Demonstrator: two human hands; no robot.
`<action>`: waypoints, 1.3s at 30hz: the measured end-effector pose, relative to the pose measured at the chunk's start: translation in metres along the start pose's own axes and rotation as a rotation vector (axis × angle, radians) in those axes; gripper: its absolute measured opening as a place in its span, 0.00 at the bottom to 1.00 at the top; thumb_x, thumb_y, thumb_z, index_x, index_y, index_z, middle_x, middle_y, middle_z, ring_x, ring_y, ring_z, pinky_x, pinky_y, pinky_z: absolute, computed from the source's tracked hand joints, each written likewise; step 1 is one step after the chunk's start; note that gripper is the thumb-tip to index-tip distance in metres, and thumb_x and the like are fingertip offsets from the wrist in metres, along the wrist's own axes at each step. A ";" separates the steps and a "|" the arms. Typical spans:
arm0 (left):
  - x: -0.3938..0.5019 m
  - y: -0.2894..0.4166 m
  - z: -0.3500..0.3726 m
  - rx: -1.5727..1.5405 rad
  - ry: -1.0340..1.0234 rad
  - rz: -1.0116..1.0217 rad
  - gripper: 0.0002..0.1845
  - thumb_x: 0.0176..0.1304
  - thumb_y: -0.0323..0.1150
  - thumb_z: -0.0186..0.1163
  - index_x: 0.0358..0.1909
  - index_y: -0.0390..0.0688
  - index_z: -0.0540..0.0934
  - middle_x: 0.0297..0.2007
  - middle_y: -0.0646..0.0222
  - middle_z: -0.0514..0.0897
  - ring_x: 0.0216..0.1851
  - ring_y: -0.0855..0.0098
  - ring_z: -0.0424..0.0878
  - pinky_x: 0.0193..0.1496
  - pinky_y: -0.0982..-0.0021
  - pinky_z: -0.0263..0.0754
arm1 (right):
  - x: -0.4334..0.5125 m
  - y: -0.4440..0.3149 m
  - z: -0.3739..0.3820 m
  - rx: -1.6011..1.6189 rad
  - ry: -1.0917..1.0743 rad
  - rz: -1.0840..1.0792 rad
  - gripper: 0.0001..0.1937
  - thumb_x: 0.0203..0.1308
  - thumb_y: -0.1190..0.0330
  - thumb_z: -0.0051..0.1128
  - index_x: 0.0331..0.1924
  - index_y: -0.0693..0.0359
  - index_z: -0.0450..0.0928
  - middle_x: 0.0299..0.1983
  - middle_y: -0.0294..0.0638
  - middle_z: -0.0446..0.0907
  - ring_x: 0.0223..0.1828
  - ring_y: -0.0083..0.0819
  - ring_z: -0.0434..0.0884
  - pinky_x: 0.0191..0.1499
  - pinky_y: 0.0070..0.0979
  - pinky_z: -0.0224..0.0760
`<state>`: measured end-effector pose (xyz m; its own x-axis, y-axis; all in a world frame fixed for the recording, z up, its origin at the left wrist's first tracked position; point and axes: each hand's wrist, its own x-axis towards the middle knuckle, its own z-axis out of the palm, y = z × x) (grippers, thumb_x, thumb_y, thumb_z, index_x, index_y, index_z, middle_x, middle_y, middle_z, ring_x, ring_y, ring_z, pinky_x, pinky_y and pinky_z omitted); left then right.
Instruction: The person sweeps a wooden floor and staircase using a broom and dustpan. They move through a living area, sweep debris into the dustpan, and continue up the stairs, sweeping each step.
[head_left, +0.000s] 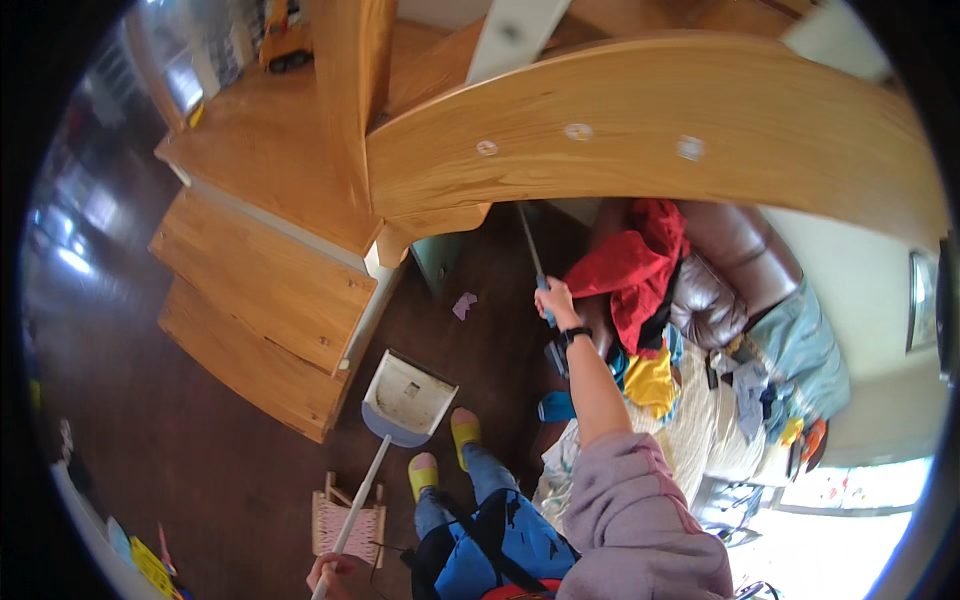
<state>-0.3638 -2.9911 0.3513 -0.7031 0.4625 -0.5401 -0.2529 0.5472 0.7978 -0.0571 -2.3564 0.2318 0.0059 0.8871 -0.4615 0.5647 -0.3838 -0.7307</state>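
My right hand (556, 301) grips the blue-grey sleeve of a long thin handle (531, 238), my arm stretched far forward. The handle's far end passes out of sight beneath the curved wooden stair panel (645, 127). Low in the view, my left hand (335, 574) is closed around the pale pole of a long-handled dustpan (409, 394). Its white pan with a blue-grey edge rests on the dark floor (480, 352), in front of my feet and beside the lowest stair. A crumpled pale purple scrap (464, 305) lies on the floor between the pan and the panel.
Wooden stairs (262, 277) rise at the left. A brown leather sofa (739, 232) at the right carries a red cloth (634, 277), a yellow cloth (649, 382) and other clothes. A small stool with a woven pink seat (349, 529) stands close to my left hand.
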 end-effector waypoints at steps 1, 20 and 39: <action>-0.002 0.002 0.010 0.012 0.032 -0.024 0.18 0.64 0.39 0.46 0.32 0.33 0.78 0.20 0.59 0.80 0.19 0.70 0.79 0.27 0.71 0.76 | 0.035 -0.004 0.007 -0.006 -0.001 0.017 0.22 0.51 0.77 0.51 0.53 0.62 0.74 0.17 0.40 0.75 0.13 0.26 0.74 0.14 0.25 0.66; 0.006 -0.023 0.049 -0.036 0.025 -0.029 0.24 0.65 0.49 0.49 0.32 0.35 0.77 0.20 0.64 0.79 0.21 0.73 0.77 0.25 0.74 0.71 | -0.114 0.211 0.041 -0.902 -0.044 0.060 0.34 0.64 0.72 0.38 0.73 0.57 0.39 0.36 0.66 0.79 0.39 0.61 0.80 0.44 0.53 0.73; 0.026 -0.050 0.036 0.021 -0.009 -0.038 0.16 0.62 0.36 0.44 0.30 0.35 0.77 0.21 0.68 0.78 0.22 0.77 0.74 0.28 0.75 0.69 | -0.085 0.145 0.026 -0.066 -0.005 0.123 0.22 0.70 0.59 0.44 0.65 0.54 0.65 0.15 0.35 0.71 0.09 0.19 0.67 0.10 0.19 0.60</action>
<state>-0.3453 -2.9813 0.2880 -0.6870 0.4476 -0.5724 -0.2653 0.5788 0.7711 0.0028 -2.4944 0.1514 0.0742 0.8327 -0.5487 0.6127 -0.4722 -0.6337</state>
